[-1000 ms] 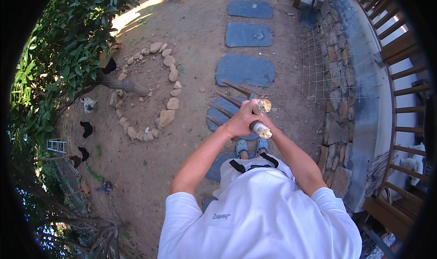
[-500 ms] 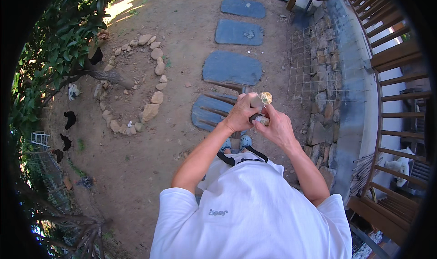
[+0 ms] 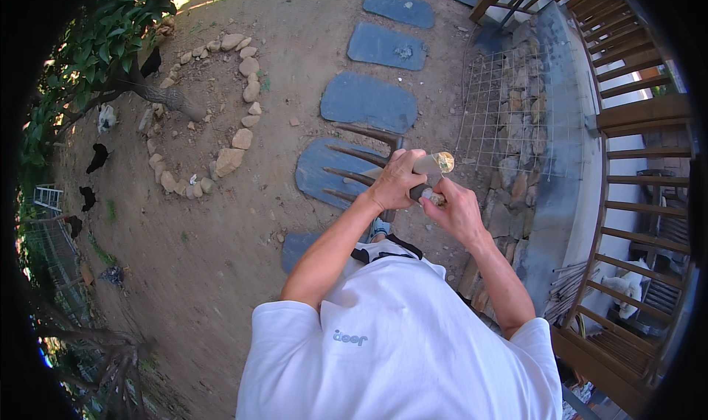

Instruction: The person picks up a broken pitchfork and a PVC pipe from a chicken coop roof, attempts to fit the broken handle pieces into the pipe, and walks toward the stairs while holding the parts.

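My left hand [image 3: 398,180] is closed round a pale wooden pole, the handle [image 3: 435,163] of a long-tined fork. Its cut end points up toward me. The fork's dark tines [image 3: 354,154] spread left of my hand, over a slate stepping stone [image 3: 313,171]. Just below the handle end, a short dark cylinder [image 3: 419,192] with a pale, rough tip sticks out of the same hand. My right hand [image 3: 457,210] pinches that tip between thumb and fingers. What the cylinder belongs to is hidden by my left hand.
More slate slabs [image 3: 369,101] run ahead over bare dirt. A ring of stones [image 3: 242,138] lies left, near a leaning tree trunk [image 3: 173,99] and black chickens [image 3: 96,158]. On the right are wire mesh [image 3: 509,117], a stone wall [image 3: 516,165], a wooden railing [image 3: 645,154] and a white animal [image 3: 627,287].
My view and body have shifted slightly, and another slab shows at my lower left. Both hands keep their holds. More of the dark cylinder shows between them.
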{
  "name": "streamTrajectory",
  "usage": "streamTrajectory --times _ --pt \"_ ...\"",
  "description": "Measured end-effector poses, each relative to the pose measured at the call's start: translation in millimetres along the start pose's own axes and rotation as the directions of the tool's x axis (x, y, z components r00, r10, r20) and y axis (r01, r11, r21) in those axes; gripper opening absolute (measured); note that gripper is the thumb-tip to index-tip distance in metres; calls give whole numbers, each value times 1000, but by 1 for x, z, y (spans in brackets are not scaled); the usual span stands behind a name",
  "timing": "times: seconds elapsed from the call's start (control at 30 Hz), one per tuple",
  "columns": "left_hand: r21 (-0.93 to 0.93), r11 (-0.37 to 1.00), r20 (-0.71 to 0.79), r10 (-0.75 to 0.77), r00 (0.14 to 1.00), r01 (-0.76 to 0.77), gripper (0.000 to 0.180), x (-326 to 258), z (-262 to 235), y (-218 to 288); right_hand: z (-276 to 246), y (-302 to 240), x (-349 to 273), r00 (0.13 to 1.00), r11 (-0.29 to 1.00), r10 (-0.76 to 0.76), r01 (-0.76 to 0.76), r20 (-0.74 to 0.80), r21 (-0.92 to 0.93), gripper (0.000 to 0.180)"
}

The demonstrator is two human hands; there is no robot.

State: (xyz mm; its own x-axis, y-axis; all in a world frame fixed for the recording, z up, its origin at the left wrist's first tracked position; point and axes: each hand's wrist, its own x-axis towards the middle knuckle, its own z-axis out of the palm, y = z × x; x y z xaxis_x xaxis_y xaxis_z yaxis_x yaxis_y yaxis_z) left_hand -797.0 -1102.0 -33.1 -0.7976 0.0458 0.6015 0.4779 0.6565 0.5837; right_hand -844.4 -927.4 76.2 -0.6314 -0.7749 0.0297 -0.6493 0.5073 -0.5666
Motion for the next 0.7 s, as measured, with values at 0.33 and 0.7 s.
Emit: streamTrajectory --times 0.33,0.7 --pt "-2 1000 0 -17 1000 17 30 -5 0 9 5 2 -9 997 994 43 -37 -62 104 30" --pt "-47 998 30 -33 999 35 30 -11 -9 -4 -9 -16 -5 964 909 200 -248 174 334 44"
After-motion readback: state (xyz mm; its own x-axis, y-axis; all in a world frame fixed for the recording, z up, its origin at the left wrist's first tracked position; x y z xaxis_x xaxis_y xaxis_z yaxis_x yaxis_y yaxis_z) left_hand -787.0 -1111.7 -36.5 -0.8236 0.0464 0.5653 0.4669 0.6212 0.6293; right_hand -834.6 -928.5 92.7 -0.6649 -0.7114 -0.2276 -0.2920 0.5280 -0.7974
